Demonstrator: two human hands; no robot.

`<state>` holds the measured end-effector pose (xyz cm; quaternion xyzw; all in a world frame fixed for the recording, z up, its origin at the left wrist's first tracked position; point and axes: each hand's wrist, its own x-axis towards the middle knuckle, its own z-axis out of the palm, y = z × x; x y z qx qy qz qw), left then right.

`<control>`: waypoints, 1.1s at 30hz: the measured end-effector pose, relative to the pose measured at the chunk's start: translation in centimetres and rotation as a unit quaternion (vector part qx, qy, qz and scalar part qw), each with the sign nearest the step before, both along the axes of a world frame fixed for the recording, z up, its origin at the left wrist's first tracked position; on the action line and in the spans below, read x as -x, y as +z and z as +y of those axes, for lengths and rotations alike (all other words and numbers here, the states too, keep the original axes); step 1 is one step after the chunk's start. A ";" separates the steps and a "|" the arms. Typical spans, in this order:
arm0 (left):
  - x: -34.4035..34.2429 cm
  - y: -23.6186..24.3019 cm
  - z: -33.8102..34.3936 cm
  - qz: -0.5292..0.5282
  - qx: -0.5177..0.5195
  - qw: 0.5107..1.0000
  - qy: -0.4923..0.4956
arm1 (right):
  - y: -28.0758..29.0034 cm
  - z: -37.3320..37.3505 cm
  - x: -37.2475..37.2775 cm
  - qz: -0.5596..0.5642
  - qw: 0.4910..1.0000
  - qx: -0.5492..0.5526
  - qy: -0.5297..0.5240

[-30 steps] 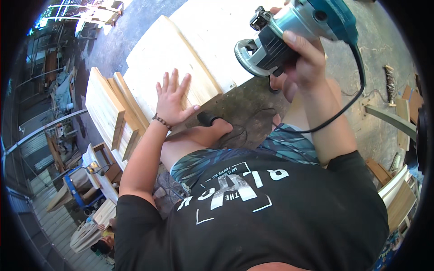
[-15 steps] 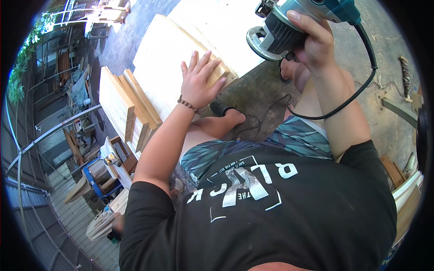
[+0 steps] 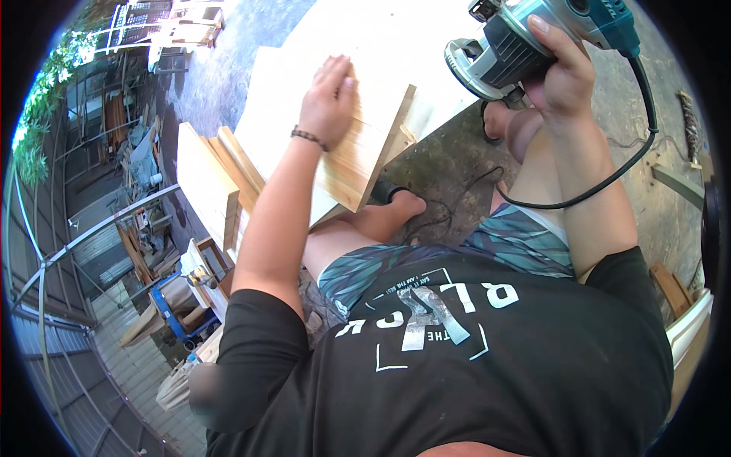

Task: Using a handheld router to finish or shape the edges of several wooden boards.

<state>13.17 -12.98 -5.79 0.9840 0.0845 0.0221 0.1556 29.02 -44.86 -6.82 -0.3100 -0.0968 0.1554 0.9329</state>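
Up at the right, my right hand [image 3: 563,72] is wrapped round a handheld router [image 3: 518,53] with a teal and black body and a clear-and-grey base. It is held tilted in the air, its base facing left, and a black cord loops down from its back end. My left hand [image 3: 327,103], a beaded bracelet on its wrist, rests on a pale wooden board [image 3: 362,156], palm down. Its fingers lie close together, slightly blurred, along the board's face. The board lies at a slant on a white work surface [image 3: 445,114], one corner toward my legs.
Several wooden boards [image 3: 209,179] stand together left of the work surface. Further left are a blue machine [image 3: 171,308] and stacked timber. The router's cord [image 3: 579,199] trails near my knees toward the concrete floor [image 3: 449,186]. Offcuts [image 3: 671,293] lie at the right.
The board has turned, its long edge now slanting the other way with its broad face showing. My left hand's spread fingers have come together. The router has moved slightly right in view.
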 end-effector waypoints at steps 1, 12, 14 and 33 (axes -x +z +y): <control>-0.5 0.0 1.7 -0.002 -0.011 1.000 0.002 | -0.6 -0.4 -0.5 -0.004 1.000 0.009 0.010; -4.3 -1.0 16.3 -0.049 -0.085 0.995 -0.019 | 0.7 1.3 -0.2 -0.004 1.000 0.006 0.002; -4.2 -1.6 18.4 -0.034 -0.108 0.993 0.015 | 1.5 2.0 0.2 0.001 1.000 0.010 0.010; 4.9 -1.8 14.9 0.099 -0.245 0.896 0.356 | 2.1 1.5 0.8 -0.067 0.996 0.048 0.037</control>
